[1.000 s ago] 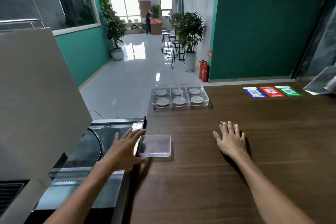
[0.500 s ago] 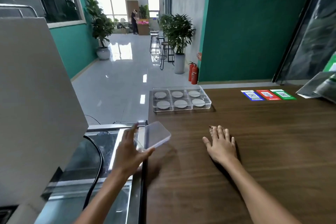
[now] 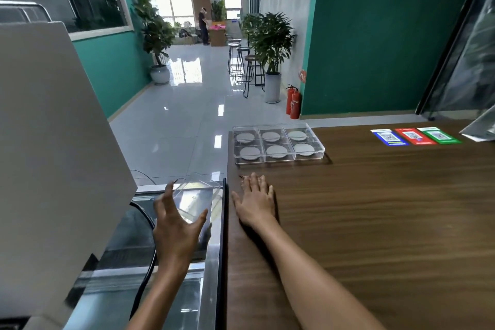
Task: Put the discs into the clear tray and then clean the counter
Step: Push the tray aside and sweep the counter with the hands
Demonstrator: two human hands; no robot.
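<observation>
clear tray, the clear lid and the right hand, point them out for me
clear tray (image 3: 321, 152): head view, front right rim.
clear lid (image 3: 197, 197): head view, middle of its flat panel.
right hand (image 3: 255, 202): head view, back of hand.

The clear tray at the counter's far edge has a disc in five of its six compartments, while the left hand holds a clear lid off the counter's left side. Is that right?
Not quite. The head view shows the clear tray with a disc in all six compartments, not five. The rest stands: the left hand holds the clear lid off the left side of the counter.
</observation>
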